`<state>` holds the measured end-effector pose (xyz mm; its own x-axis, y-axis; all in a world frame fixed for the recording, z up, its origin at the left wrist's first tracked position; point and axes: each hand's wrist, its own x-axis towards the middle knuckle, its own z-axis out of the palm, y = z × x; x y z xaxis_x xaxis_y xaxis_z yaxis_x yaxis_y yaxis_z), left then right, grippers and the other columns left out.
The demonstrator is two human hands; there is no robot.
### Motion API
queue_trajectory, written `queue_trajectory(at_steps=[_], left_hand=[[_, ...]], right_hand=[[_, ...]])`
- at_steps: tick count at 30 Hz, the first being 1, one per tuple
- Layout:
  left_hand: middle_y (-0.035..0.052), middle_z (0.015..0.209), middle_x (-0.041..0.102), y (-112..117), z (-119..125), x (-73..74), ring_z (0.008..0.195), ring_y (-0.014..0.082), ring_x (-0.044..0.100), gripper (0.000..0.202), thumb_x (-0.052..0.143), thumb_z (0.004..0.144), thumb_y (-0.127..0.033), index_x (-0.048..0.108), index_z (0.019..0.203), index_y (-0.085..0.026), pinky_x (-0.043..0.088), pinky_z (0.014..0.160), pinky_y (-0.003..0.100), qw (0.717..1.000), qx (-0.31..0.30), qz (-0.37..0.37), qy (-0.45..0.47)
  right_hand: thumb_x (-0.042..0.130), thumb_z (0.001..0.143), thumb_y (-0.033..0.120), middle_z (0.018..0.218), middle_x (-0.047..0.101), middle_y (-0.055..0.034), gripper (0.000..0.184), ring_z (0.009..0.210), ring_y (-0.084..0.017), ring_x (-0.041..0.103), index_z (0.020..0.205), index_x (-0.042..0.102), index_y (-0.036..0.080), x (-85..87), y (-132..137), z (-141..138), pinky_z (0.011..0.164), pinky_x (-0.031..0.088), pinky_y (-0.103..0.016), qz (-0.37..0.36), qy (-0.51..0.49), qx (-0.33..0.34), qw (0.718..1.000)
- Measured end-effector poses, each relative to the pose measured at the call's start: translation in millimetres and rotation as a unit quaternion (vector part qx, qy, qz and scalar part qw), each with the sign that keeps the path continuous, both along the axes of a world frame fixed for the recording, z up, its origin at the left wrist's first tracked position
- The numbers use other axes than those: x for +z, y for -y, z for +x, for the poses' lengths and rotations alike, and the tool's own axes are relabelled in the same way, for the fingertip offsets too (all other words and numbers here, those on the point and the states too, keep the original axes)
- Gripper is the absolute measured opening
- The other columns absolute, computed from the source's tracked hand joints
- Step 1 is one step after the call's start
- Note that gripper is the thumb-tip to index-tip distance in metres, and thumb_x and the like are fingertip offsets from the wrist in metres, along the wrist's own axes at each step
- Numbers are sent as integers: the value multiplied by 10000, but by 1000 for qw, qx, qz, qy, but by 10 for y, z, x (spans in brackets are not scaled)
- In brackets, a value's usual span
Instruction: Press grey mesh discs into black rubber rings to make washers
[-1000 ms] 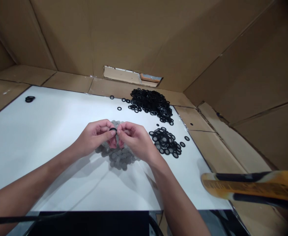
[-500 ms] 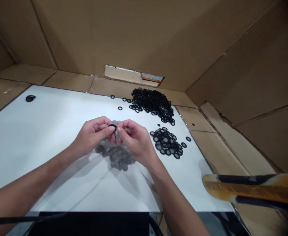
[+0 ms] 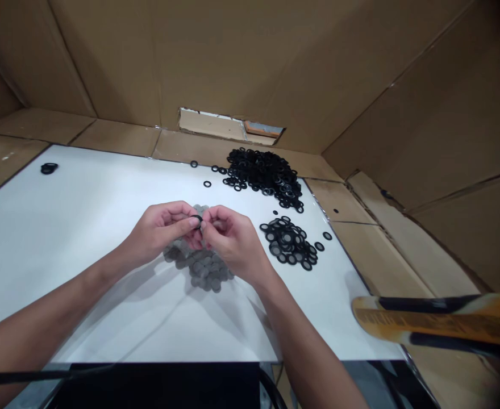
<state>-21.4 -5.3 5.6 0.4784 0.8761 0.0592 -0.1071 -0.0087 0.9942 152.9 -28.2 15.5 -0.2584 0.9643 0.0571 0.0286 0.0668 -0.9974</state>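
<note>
Between my two hands is a small black ring (image 3: pixel 198 219), like a rubber gasket. My left hand (image 3: pixel 167 230) pinches it between thumb and fingertips. My right hand (image 3: pixel 226 236) meets it from the other side, its thumb and forefinger closed at the ring's edge. Whether a grey disc sits inside the ring is hidden by the fingers. Below and behind both hands, a pile of grey discs (image 3: pixel 209 271) lies on the white table (image 3: pixel 117 193). To the right of my right hand is a heap of black rings with grey centres (image 3: pixel 290 241).
A large pile of black rings (image 3: pixel 262 173) lies at the table's back edge, a few loose ones beside it. Several rings (image 3: pixel 49 168) sit far left. A yellow and black object (image 3: pixel 437 321) juts in from the right. Cardboard walls (image 3: pixel 233 62) surround the table.
Both hands stay together on the black ring, with only a slight shift of the fingers. The whole view has moved a little; the piles look the same.
</note>
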Motion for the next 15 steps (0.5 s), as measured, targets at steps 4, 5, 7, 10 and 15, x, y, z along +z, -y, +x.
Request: queue_trajectory(at_steps=[4, 5, 7, 10, 15], left_hand=[[18, 693, 729, 35, 22, 24, 644, 161, 707, 155, 674, 902, -295, 672, 877, -142, 587, 660, 266, 1000, 11, 1, 2], [16, 693, 727, 44, 31, 30, 643, 158, 705, 157, 670, 904, -296, 670, 866, -143, 586, 661, 262, 1000, 16, 4, 0], [11, 696, 721, 58, 47, 39, 641, 150, 700, 162, 666, 908, -299, 669, 856, -145, 584, 666, 257, 999, 30, 13, -3], [2, 708, 718, 64, 63, 34, 642, 140, 695, 153, 670, 907, -302, 666, 883, -151, 582, 668, 250, 998, 60, 24, -3], [-23, 694, 694, 66, 104, -7, 619, 125, 679, 130, 657, 919, -294, 634, 920, -166, 574, 639, 237, 995, 96, 33, 19]], right_hand=[[576, 823, 178, 635, 615, 32, 80, 565, -119, 587, 763, 532, 207, 7, 20, -7, 578, 479, -252, 26, -8, -23, 999], [576, 824, 178, 635, 617, 31, 82, 562, -120, 589, 760, 532, 207, 11, 25, -8, 575, 477, -252, 30, -3, -30, 999], [580, 829, 185, 642, 624, 27, 79, 566, -121, 593, 764, 540, 205, 21, 35, -12, 569, 470, -249, 38, 10, -43, 998], [594, 854, 224, 658, 633, 22, 79, 585, -123, 602, 786, 560, 201, 22, 37, -25, 574, 470, -246, 44, 13, -56, 997], [599, 889, 279, 653, 612, 27, 106, 594, -118, 589, 829, 575, 195, -38, 18, -63, 606, 486, -250, 23, -28, -62, 997]])
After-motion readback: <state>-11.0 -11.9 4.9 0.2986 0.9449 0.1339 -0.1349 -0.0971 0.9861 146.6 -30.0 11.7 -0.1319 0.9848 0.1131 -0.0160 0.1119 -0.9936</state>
